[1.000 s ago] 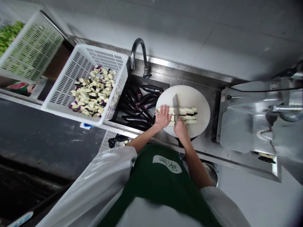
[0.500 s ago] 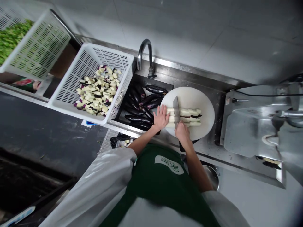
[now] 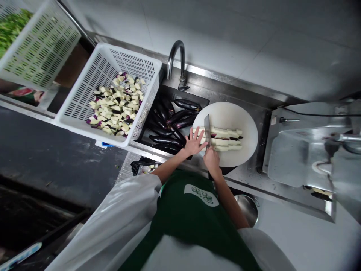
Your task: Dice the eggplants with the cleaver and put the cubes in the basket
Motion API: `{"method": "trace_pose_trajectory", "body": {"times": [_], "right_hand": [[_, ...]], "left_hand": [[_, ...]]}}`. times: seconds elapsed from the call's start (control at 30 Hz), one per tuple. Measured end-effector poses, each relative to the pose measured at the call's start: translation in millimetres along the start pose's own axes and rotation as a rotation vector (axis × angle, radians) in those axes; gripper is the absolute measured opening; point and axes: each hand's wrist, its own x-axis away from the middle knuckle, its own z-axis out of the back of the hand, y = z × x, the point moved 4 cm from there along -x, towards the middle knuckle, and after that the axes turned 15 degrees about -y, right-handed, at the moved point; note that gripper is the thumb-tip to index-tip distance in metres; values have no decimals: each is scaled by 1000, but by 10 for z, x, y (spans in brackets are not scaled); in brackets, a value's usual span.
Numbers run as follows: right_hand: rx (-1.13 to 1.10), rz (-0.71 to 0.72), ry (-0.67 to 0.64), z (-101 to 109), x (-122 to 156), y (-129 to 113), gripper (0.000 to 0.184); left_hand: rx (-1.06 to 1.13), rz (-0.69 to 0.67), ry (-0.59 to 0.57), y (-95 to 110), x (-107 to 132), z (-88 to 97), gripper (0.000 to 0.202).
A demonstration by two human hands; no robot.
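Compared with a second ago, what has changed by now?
The right hand and its knife have moved left along the eggplant strips on the board. The left hand, now spread wider, has also shifted left. Nothing was let go or newly grasped. The whole eggplants, basket and tap stayed put.

Green apron [image 3: 186, 220]: white patch [image 3: 201, 195], green characters too small to read.
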Motion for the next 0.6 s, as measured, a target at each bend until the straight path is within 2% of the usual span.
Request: {"method": "trace_pose_trajectory", "body": {"times": [0.07,0.17,0.27,0.47,0.6], "right_hand": [[-1,-1,5,7,12,7,37],[4,-2,-3,18,19,13,36],[-9,-10,2,59,14,110,36],[25,-63,3,205,-18,480,35],[52,-43,3,304,31,530,33]], "left_hand": [[-64,-93,-118,-92,3,63,100],[-203,-172,-177,-218,-18,148,125],[-274,-202,-170,-229,-82,134,123],[-268,-192,-50,55,-349,30,110],[-220,-241,-68,105,-400,86,115]]}}
